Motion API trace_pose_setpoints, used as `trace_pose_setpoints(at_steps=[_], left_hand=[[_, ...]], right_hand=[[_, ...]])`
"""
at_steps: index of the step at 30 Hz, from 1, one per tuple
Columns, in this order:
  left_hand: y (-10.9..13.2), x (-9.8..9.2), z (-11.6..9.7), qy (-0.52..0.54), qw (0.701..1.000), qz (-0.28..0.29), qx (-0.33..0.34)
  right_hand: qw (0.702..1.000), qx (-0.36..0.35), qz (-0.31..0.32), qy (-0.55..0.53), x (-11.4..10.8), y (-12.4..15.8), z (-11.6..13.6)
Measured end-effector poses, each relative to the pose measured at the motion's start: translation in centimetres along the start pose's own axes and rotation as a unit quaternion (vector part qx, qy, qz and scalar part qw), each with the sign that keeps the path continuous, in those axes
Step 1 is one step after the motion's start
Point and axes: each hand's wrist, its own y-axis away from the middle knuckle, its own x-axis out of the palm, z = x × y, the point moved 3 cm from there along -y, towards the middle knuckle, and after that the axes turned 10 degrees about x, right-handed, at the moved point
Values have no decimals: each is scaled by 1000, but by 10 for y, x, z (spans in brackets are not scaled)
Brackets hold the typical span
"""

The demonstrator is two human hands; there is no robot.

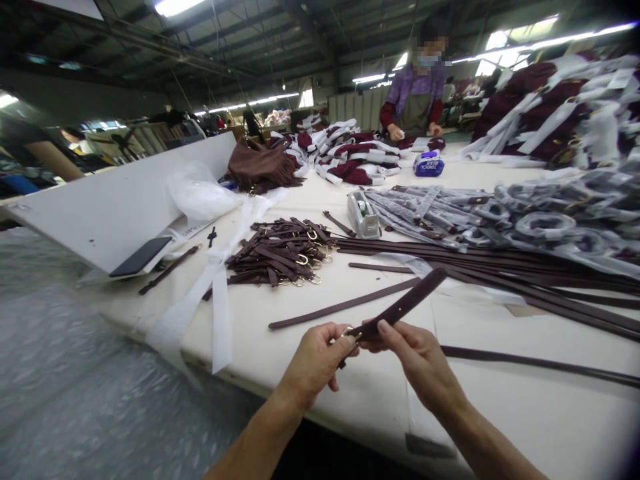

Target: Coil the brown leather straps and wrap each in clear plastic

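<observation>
A dark brown leather strap [407,300] with a gold buckle is held up over the near table edge. My left hand [320,357] pinches it at the buckle end. With thumb on top and fingers beneath, my right hand [420,357] grips the strap just beyond the buckle, and its free end points up and away to the right. Part of the buckle is hidden by my left fingers. Behind the hands, a long strap [340,303] lies on the white table [240,340]. Farther back is a heap of short buckled straps [275,257].
A tape dispenser [364,217] stands mid-table, with plastic-wrapped straps [440,210] and long bare straps [480,260] to its right. A brown fringed bag [260,163], a blue packet [429,164] and wrapped maroon goods [355,160] lie behind. Across the table stands a co-worker [415,93].
</observation>
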Motion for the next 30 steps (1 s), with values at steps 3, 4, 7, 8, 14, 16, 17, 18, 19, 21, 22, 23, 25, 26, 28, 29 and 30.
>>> trace_pose_setpoints(at_steps=[3, 4, 7, 8, 14, 16, 17, 18, 19, 21, 22, 23, 25, 26, 28, 29, 30], left_hand=[[-4, 2, 3, -30, 999, 8, 10], [-5, 3, 5, -46, 999, 16, 12], [-9, 6, 13, -97, 994, 42, 9], [-10, 7, 15, -107, 993, 46, 8], [-16, 1, -5, -151, 984, 14, 92], [-4, -1, -15, -223, 960, -48, 162], [5, 0, -17, -260, 941, -78, 200], [15, 2, -16, -292, 923, -101, 231], [24, 5, -10, -310, 914, -97, 244], [34, 14, 11, -295, 930, -55, 213], [34, 17, 22, -270, 943, -59, 185], [30, 20, 33, -235, 956, -77, 158], [16, 27, 48, -131, 978, -97, 131], [7, 30, 51, -77, 983, -102, 134], [-8, 36, 51, 5, 983, -107, 151], [-13, 38, 49, 32, 981, -113, 155], [-16, 39, 49, 50, 979, -119, 156]], right_hand=[[958, -175, -65, 215, 8, 10, 5], [930, -233, -83, 271, 13, 13, 4], [864, -330, -100, 366, 23, 17, -6], [858, -338, -92, 375, 25, 17, -10], [927, -255, -96, 259, 10, 8, -15], [958, -157, -144, 190, -3, 2, -15], [969, -105, -164, 153, -9, -1, -15], [975, -62, -181, 115, -14, -5, -17], [977, -34, -193, 79, -18, -8, -18], [978, -12, -208, 18, -23, -12, -21], [978, -8, -210, -5, -23, -14, -23], [978, -5, -208, -21, -21, -14, -25], [982, -6, -187, -18, -14, -13, -29], [986, -15, -167, 7, -10, -11, -30], [989, -48, -107, 86, -4, -7, -28], [987, -68, -75, 123, -2, -5, -25], [984, -87, -49, 147, -3, -3, -21]])
